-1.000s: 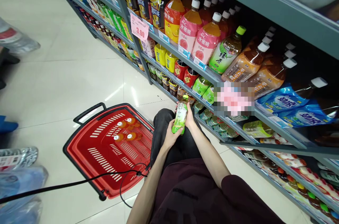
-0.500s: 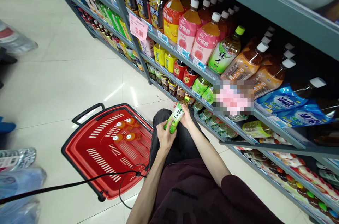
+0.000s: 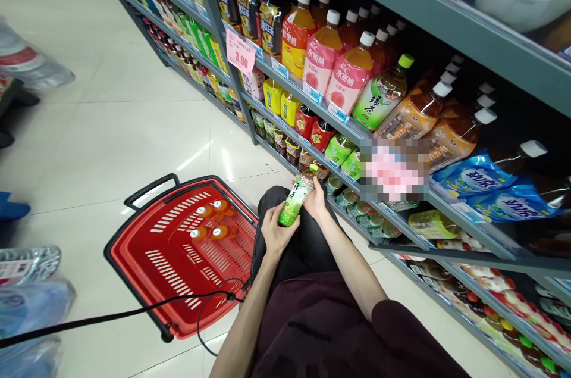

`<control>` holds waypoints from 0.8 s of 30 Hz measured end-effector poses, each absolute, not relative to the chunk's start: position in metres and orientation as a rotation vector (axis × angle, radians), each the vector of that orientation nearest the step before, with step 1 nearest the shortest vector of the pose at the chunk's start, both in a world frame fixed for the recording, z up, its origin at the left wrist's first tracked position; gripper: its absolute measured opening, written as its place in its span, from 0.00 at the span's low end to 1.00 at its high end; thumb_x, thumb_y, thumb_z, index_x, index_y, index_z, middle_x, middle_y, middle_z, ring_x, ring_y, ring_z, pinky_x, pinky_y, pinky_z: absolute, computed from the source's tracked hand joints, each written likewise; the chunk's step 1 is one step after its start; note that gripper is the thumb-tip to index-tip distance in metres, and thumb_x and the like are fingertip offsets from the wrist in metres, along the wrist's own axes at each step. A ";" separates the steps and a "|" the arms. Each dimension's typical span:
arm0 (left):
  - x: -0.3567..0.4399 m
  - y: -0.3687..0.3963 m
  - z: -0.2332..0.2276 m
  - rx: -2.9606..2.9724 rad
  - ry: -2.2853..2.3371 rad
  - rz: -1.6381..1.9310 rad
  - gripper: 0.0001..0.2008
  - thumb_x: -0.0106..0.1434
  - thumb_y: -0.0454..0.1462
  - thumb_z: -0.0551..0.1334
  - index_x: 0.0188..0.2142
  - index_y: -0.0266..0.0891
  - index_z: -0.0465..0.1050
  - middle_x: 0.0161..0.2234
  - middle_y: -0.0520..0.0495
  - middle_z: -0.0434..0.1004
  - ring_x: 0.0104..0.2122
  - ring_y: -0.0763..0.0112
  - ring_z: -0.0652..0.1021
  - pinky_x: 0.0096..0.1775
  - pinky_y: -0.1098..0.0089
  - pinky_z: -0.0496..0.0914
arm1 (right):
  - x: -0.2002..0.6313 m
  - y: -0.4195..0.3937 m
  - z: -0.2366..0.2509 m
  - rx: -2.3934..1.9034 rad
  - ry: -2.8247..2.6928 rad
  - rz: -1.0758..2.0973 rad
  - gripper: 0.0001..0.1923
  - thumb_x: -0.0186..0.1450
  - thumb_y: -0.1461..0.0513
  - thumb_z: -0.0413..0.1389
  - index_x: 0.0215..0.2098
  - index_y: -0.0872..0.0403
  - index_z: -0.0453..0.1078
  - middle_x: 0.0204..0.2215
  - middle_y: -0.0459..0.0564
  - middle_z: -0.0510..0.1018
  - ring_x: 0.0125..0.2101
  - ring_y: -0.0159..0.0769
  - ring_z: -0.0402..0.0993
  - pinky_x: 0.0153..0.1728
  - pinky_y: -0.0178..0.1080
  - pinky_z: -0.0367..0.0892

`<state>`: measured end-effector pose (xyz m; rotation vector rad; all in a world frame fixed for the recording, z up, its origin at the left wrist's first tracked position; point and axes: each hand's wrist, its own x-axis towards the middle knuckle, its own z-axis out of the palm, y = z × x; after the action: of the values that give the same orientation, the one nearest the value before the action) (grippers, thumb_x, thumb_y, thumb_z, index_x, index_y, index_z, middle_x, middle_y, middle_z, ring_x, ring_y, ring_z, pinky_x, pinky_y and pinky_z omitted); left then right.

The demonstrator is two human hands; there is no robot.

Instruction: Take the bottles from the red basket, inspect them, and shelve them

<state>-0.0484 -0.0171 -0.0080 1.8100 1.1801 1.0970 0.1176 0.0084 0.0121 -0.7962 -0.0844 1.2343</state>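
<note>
Together the left hand [image 3: 273,230] and the right hand [image 3: 317,200] grasp one small green tea bottle [image 3: 294,199], a clear bottle of pale green drink with a green-and-white label and a green cap, tilted so the cap leans up and to the right. Left fingers wrap its base from below while the right hand closes round its upper part near the cap, both bare forearms stretching forward over the person's dark-trousered knee [image 3: 285,229]. Just left on the floor stands a red shopping basket [image 3: 178,259] with orange-capped bottles [image 3: 212,220] lying inside, and to the right run drink shelves [image 3: 357,128].
</note>
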 end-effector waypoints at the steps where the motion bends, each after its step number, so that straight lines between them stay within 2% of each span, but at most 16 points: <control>1: -0.050 -0.016 -0.005 1.761 1.150 1.081 0.29 0.57 0.44 0.74 0.57 0.39 0.78 0.51 0.38 0.78 0.51 0.52 0.78 0.57 0.57 0.70 | 0.118 0.007 0.013 -0.786 -0.095 1.238 0.26 0.65 0.43 0.60 0.48 0.54 0.74 0.46 0.55 0.82 0.49 0.49 0.80 0.46 0.48 0.79; 5: -0.055 -0.012 -0.001 1.586 1.110 0.917 0.27 0.60 0.47 0.72 0.56 0.39 0.79 0.51 0.40 0.81 0.47 0.52 0.81 0.55 0.56 0.72 | 0.116 0.003 0.015 -0.764 -0.132 1.264 0.24 0.65 0.44 0.62 0.46 0.55 0.73 0.44 0.56 0.83 0.47 0.49 0.81 0.45 0.49 0.79; 8: -0.059 -0.010 -0.003 1.479 1.043 0.881 0.26 0.61 0.47 0.70 0.56 0.39 0.79 0.50 0.40 0.82 0.47 0.53 0.81 0.53 0.59 0.73 | 0.114 0.002 0.015 -0.779 -0.156 1.261 0.25 0.63 0.45 0.65 0.48 0.54 0.71 0.41 0.54 0.83 0.45 0.47 0.82 0.43 0.48 0.80; 9: -0.060 -0.009 -0.004 1.440 1.010 0.878 0.27 0.62 0.48 0.69 0.57 0.38 0.79 0.49 0.40 0.82 0.46 0.54 0.81 0.50 0.61 0.74 | 0.113 0.003 0.015 -0.781 -0.175 1.262 0.26 0.62 0.46 0.66 0.49 0.53 0.70 0.40 0.53 0.83 0.44 0.47 0.82 0.43 0.47 0.80; 11: -0.063 -0.008 -0.007 1.305 0.935 0.837 0.31 0.62 0.51 0.68 0.61 0.37 0.75 0.46 0.39 0.82 0.38 0.56 0.82 0.38 0.64 0.76 | 0.111 0.003 0.013 -0.791 -0.230 1.281 0.27 0.61 0.46 0.68 0.48 0.53 0.70 0.38 0.53 0.83 0.43 0.47 0.83 0.41 0.47 0.81; 13: -0.068 -0.007 -0.013 1.128 0.868 0.760 0.37 0.63 0.55 0.66 0.64 0.36 0.69 0.39 0.41 0.81 0.26 0.61 0.80 0.25 0.67 0.72 | 0.110 0.004 0.013 -0.833 -0.296 1.317 0.28 0.60 0.45 0.69 0.47 0.53 0.69 0.37 0.53 0.83 0.40 0.48 0.84 0.38 0.46 0.81; 15: -0.074 -0.005 -0.019 0.992 0.835 0.726 0.40 0.62 0.58 0.64 0.64 0.34 0.66 0.34 0.43 0.80 0.19 0.63 0.76 0.18 0.68 0.67 | 0.109 0.003 0.014 -0.929 -0.364 1.352 0.29 0.59 0.45 0.70 0.47 0.54 0.69 0.35 0.52 0.83 0.37 0.46 0.84 0.34 0.44 0.81; 17: -0.080 -0.004 -0.023 0.924 0.859 0.749 0.40 0.61 0.59 0.62 0.62 0.33 0.66 0.31 0.44 0.78 0.17 0.63 0.75 0.17 0.68 0.66 | 0.107 0.000 0.018 -1.078 -0.444 1.370 0.30 0.59 0.47 0.72 0.49 0.55 0.69 0.34 0.51 0.83 0.34 0.43 0.83 0.30 0.40 0.80; 19: -0.085 -0.003 -0.022 0.957 0.925 0.801 0.36 0.63 0.58 0.59 0.58 0.33 0.70 0.32 0.42 0.79 0.20 0.62 0.76 0.20 0.68 0.67 | 0.104 -0.004 0.024 -1.239 -0.532 1.411 0.28 0.60 0.51 0.72 0.51 0.55 0.69 0.33 0.49 0.82 0.31 0.40 0.82 0.27 0.37 0.78; 22: -0.088 -0.006 -0.011 1.286 1.071 0.857 0.27 0.65 0.53 0.58 0.53 0.35 0.76 0.35 0.39 0.80 0.27 0.61 0.78 0.28 0.67 0.68 | 0.098 -0.009 0.032 -1.406 -0.626 1.498 0.25 0.61 0.57 0.71 0.51 0.57 0.70 0.32 0.47 0.81 0.28 0.38 0.81 0.24 0.35 0.76; 24: -0.090 -0.008 -0.005 1.526 1.121 0.811 0.25 0.66 0.50 0.58 0.55 0.37 0.76 0.33 0.40 0.80 0.27 0.59 0.77 0.30 0.67 0.67 | 0.092 -0.010 0.033 -1.463 -0.618 1.476 0.24 0.57 0.59 0.73 0.48 0.57 0.73 0.32 0.49 0.81 0.27 0.38 0.80 0.22 0.35 0.75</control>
<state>-0.0896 -0.0081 -0.0046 1.5264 1.1206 0.8112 0.0923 -0.0101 0.0329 -1.4626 -0.6182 1.4757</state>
